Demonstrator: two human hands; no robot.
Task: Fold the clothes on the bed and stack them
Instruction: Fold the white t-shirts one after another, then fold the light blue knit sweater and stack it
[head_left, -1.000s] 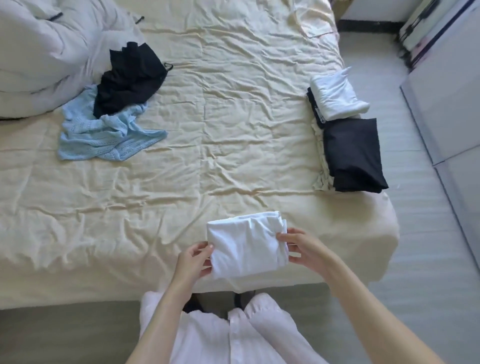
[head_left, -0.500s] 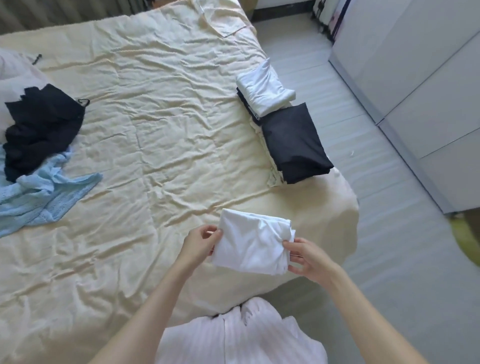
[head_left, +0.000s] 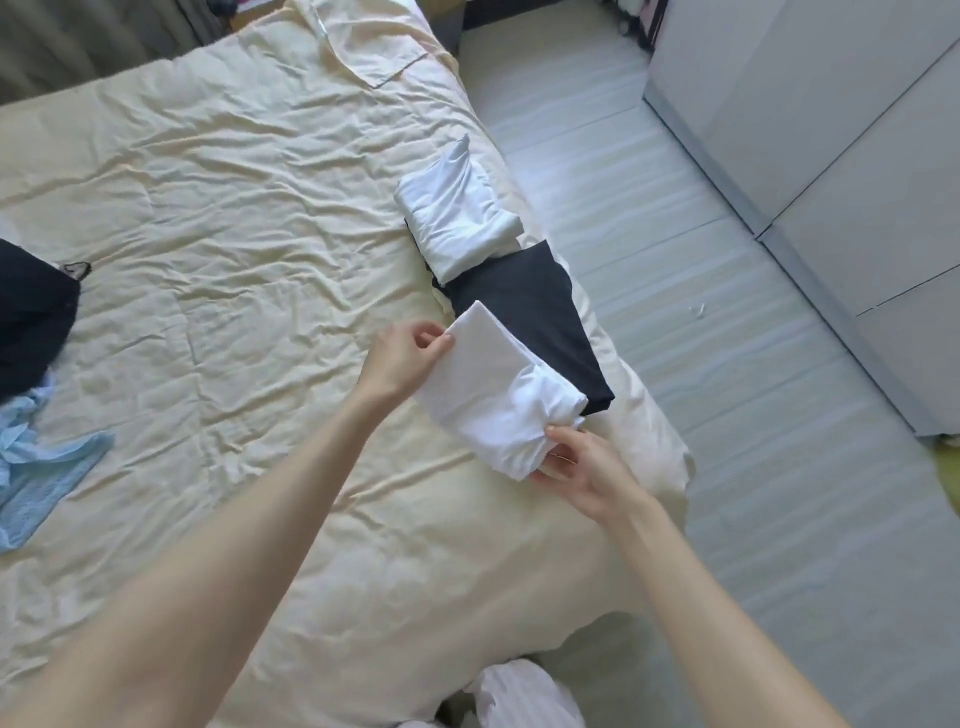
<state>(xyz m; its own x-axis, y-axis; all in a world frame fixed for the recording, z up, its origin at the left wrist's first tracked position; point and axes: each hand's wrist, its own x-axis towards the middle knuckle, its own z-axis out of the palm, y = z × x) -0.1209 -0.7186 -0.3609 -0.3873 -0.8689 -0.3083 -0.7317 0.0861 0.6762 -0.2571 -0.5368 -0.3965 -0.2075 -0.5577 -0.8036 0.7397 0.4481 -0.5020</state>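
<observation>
Right, the folded white garment (head_left: 488, 395) was in my hands above the bed (head_left: 249, 218), its far edge overlapping the near end of the folded black garment (head_left: 540, 317). My left hand (head_left: 402, 358) pinched the far corner between thumb and fingertips; my right hand (head_left: 582, 467) gripped the bunched near end, fingers curled under it. I couldn't tell whether it touched the black garment or hung just above. I judged this the stacking step: fold done, piece being placed. Beyond the black garment sat another folded white piece (head_left: 457, 218), partly on top of it. The next move called for lowering it square onto the black garment and tucking in that bunched end. Well apart from the black garment, across the bed, an unfolded dark garment (head_left: 31, 322) and a light blue one (head_left: 41, 467) waited.
</observation>
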